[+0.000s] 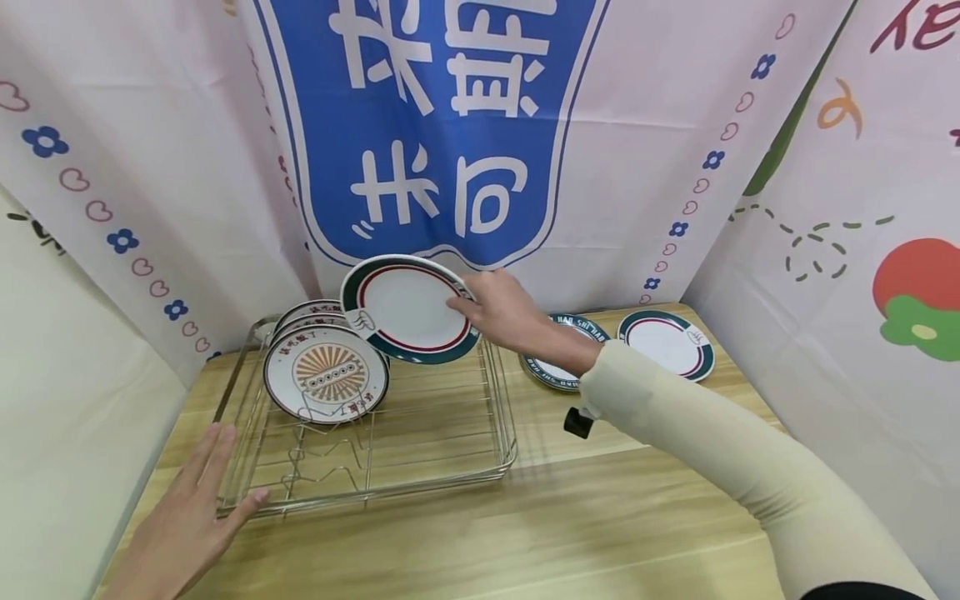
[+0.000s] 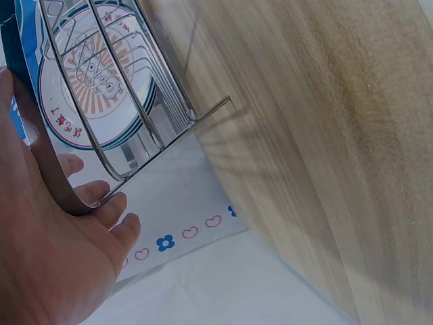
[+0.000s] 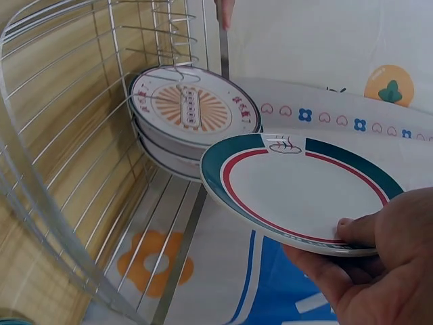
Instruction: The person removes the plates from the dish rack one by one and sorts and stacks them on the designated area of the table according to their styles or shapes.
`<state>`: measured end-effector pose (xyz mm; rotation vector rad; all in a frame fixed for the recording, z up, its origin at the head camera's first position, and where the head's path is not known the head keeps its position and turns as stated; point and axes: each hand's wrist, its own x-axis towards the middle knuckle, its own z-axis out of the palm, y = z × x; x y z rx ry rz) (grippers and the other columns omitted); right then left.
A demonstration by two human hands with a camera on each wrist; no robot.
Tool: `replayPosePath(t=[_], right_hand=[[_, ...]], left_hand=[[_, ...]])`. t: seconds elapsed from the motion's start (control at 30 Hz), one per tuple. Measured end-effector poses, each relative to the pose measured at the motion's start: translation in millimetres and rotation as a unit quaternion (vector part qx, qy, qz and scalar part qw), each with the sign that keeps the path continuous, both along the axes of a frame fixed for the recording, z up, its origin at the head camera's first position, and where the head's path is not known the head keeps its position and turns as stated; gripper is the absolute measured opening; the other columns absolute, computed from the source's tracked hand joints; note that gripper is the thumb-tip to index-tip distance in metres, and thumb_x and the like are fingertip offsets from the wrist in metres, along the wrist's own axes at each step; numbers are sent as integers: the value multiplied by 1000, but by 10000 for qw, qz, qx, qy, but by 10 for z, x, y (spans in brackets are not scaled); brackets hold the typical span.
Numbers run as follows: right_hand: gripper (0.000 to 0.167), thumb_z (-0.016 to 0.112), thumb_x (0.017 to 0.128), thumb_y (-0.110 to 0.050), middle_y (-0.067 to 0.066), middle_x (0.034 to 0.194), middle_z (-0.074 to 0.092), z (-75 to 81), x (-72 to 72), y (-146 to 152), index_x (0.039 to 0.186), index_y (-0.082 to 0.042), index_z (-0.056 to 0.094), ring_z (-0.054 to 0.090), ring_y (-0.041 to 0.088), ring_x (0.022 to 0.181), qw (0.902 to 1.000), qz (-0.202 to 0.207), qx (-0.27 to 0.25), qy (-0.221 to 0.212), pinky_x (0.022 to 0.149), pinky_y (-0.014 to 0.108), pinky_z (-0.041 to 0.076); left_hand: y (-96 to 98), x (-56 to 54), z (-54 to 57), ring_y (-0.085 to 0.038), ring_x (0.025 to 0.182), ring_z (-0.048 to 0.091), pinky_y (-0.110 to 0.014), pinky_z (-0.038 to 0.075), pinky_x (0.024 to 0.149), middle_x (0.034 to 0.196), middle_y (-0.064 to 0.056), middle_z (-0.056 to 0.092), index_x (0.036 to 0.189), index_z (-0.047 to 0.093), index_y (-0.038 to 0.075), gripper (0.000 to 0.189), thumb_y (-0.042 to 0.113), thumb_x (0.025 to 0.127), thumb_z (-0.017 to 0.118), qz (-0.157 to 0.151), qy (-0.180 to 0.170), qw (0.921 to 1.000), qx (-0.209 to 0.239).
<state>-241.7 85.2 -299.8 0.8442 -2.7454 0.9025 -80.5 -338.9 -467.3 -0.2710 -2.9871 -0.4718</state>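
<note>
My right hand [image 1: 504,312] pinches the edge of a white plate [image 1: 412,304] with a green rim and a red ring, thumb on its face and fingers beneath. This plate is tilted above the wire dish rack [image 1: 442,479], overlapping the racked plates in the head view. Several white plates [image 1: 326,375] with an orange sunburst print stand in the rack's left part, one behind another. At the rack's front left corner is my left hand [image 1: 183,512], fingers extended along the side and thumb by the front rail. The left wrist view shows its fingertips at the metal band [image 2: 51,156].
Right of the rack, green-rimmed plates [image 1: 551,375] lie on the wooden table [image 1: 600,517], partly hidden by my right forearm. Another green-rimmed plate [image 1: 667,344] lies farther right. A printed cloth [image 1: 615,167] hangs behind the table, and walls stand at both sides.
</note>
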Motion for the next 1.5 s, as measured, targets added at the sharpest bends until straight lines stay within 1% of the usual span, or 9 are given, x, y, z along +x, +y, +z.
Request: replayPosePath(t=[0.23, 0.4, 0.57, 0.77, 1.0, 1.17, 1.33, 1.4, 1.5], right_hand=[[22, 66, 106, -16, 6, 71, 68, 38, 9, 314, 117, 0, 76, 48, 12, 53, 9997, -228, 36, 58, 53, 25, 39], [23, 66, 107, -16, 11, 75, 73, 101, -9, 552, 115, 2, 76, 49, 14, 51, 9985, -542, -28, -106, 48, 23, 36], [25, 65, 106, -12, 18, 88, 78, 151, -64, 810, 121, 6, 74, 60, 19, 56, 9965, -773, -210, -239, 44, 22, 41], [24, 64, 107, -13, 23, 91, 78, 155, -102, 1177, 114, 8, 74, 67, 23, 61, 9907, -1284, -260, -361, 44, 22, 43], [28, 63, 108, -15, 24, 86, 76, 46, -134, 1671, 114, 10, 73, 61, 22, 57, 9824, -1833, -100, -345, 44, 24, 39], [30, 63, 106, -13, 30, 88, 74, -67, -206, 2002, 116, 15, 70, 64, 25, 61, 9753, -2197, -93, -223, 45, 23, 43], [33, 61, 106, -10, 38, 102, 72, -199, -276, 2329, 122, 19, 65, 69, 29, 70, 9682, -2432, -310, -493, 48, 23, 50], [34, 61, 106, -10, 38, 102, 72, -258, -299, 2459, 121, 20, 65, 69, 30, 70, 9642, -2565, -261, -620, 49, 25, 50], [35, 62, 105, -11, 36, 93, 73, -349, -329, 2654, 117, 22, 65, 66, 25, 63, 9586, -2734, -149, -788, 48, 27, 49]], left_hand=[[-11, 25, -28, -70, 138, 33, -89, 37, 87, 178, -16, -8, 171, -3, 13, 102, 49, 104, 65, 56, -49, 10000, -35], [-9, 24, -27, -70, 138, 32, -89, 35, 89, 178, -15, -8, 171, -3, 13, 102, 49, 104, 65, 74, -10, 10000, -13], [6, 25, -6, -70, 137, 34, -89, 38, 86, 178, -17, -6, 172, -2, 15, 101, 48, 104, 65, 58, 2, 10000, 57], [5, 18, 17, -70, 135, 36, -88, 42, 81, 178, -18, -5, 172, -5, 18, 102, 48, 104, 65, 38, 14, 10000, 52], [1, 14, 31, -71, 134, 37, -88, 40, 84, 178, -18, -6, 172, -5, 18, 102, 48, 104, 65, 11, 5, 10000, 23], [10, 9, 38, -71, 132, 39, -87, 42, 83, 178, -17, -5, 172, -5, 19, 102, 48, 104, 65, 21, 9, 10000, 25], [18, -5, 48, -72, 131, 39, -84, 47, 74, 178, -17, -5, 172, -4, 18, 102, 48, 103, 66, 26, -13, 10000, 41], [23, -3, 44, -72, 131, 39, -83, 48, 72, 178, -18, -5, 172, -4, 17, 102, 48, 104, 66, 26, -26, 10000, 53], [25, 6, 40, -72, 131, 39, -84, 47, 73, 178, -19, -4, 172, -3, 16, 102, 48, 103, 66, 51, -50, 10000, 53]])
